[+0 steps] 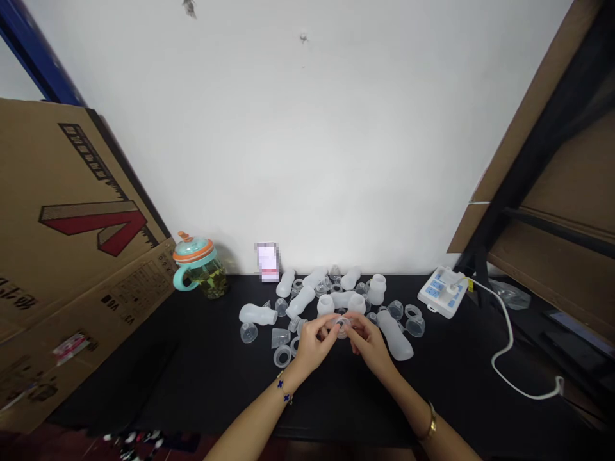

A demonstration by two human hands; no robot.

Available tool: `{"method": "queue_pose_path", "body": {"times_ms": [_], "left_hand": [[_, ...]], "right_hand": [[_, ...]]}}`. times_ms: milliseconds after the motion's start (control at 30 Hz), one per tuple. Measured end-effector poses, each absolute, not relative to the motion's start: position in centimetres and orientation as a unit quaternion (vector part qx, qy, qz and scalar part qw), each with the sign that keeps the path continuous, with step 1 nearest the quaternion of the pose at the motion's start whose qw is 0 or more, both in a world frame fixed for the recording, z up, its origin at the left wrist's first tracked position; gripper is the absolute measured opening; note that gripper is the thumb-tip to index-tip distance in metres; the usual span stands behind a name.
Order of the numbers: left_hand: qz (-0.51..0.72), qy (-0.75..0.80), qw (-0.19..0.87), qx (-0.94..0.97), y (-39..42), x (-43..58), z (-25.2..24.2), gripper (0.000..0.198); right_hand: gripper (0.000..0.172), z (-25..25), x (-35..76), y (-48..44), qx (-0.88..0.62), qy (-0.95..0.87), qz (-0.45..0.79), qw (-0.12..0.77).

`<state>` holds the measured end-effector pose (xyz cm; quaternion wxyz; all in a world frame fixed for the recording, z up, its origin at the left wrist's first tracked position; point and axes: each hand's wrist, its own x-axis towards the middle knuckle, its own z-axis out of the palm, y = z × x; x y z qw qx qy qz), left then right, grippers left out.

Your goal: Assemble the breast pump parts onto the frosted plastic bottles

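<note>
Clear plastic part (343, 326) gripped by fingers of left hand (314, 342) and right hand (369, 340), in front of white bottles (325, 304) on the black tabletop (216, 365). Fingers hide its sides; exact shape unclear. Phone screen (268, 261) pixelated, carton (72, 269) cut off at left edge.

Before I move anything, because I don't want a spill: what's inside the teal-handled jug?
The jug shows greenish leaves through its clear side; its lid and teal band hide the top, so anything there cannot be seen.

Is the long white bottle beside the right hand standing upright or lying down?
Lying down: the long white bottle rests lengthwise on the black tabletop.
</note>
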<state>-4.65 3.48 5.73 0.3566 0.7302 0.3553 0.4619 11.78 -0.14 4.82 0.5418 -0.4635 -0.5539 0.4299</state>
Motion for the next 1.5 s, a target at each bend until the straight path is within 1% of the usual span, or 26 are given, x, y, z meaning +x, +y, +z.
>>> {"method": "queue_pose_path", "body": {"times_ms": [367,700,900,1033,1167,1333,1500], "left_hand": [[0.467,0.351,0.343,0.736,3.44,-4.69,5.61,0.035],[0.469,0.345,0.339,0.739,3.46,-4.75,5.70,0.033],[0.459,0.340,0.350,0.743,3.53,-4.70,5.55,0.038],[0.457,0.350,0.345,0.741,3.53,-4.53,5.46,0.033],[0.456,0.351,0.341,0.743,3.48,-4.46,5.40,0.029],[0.468,0.351,0.337,0.738,3.54,-4.65,5.41,0.027],[0.463,0.348,0.335,0.744,3.60,-4.65,5.52,0.026]], "right_hand": [[0.034,4.82,11.86,-0.06,-0.457,-0.550,0.437,0.545],[0.037,4.78,11.81,-0.10,-0.457,-0.544,0.442,0.547],[0.039,5.15,11.77,-0.11,-0.458,-0.528,0.443,0.562],[0.039,5.05,11.74,-0.22,-0.461,-0.525,0.446,0.560],[0.035,4.78,11.68,-0.27,-0.476,-0.546,0.420,0.547],[0.029,4.85,11.53,-0.33,-0.512,-0.578,0.349,0.531],[0.025,4.98,11.45,-0.44,-0.513,-0.590,0.328,0.531]]}}
